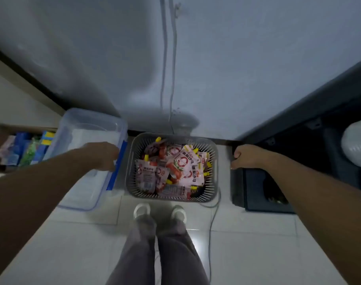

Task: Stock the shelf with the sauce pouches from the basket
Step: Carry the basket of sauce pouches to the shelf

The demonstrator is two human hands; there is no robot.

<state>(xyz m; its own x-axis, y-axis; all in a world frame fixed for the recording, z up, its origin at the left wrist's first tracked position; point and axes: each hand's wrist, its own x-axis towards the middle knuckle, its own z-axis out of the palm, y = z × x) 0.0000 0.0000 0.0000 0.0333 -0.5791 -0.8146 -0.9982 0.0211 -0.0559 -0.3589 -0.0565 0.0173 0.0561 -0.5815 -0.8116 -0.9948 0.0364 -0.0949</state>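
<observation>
1. At the centre of the frame, a grey slatted basket (131, 173) stood on the pale tiled floor (72, 243) at the foot of a grey wall (257, 68). It was heaped with sauce pouches (185, 163), white and red with yellow caps. Every pouch in sight lay inside it, and the lower ones were buried, so their count could not be told.
2. Just left of the basket, the left hand (103, 156) hung over the corner of a clear plastic box (83, 128), close to its blue latch (116, 171). Only the back of the hand showed. Its fingers pointed away from the camera and were smeared by blur, so it could not be told whether they were spread, pressed together or gripping the rim.
3. Right of the basket and apart from it, the right hand (245, 156) was curled into a fist, fingers pressed together with the thumb on top. Nothing showed inside it. It sat over the upper edge of a dark box (264, 190); whether it touched the box was unclear.
4. At the left edge, colourful packs (21, 153) sat in a low opening, too blurred to read and partly hidden behind the clear box.
5. At the right edge, a white rounded object (358, 145) was cut off by the frame, and the surroundings were too dim to make out.
6. At the bottom centre were two pale shoes (142, 210) and grey trouser legs. A thin cable (213, 214) ran down the floor from beside the basket, its ends lost.
</observation>
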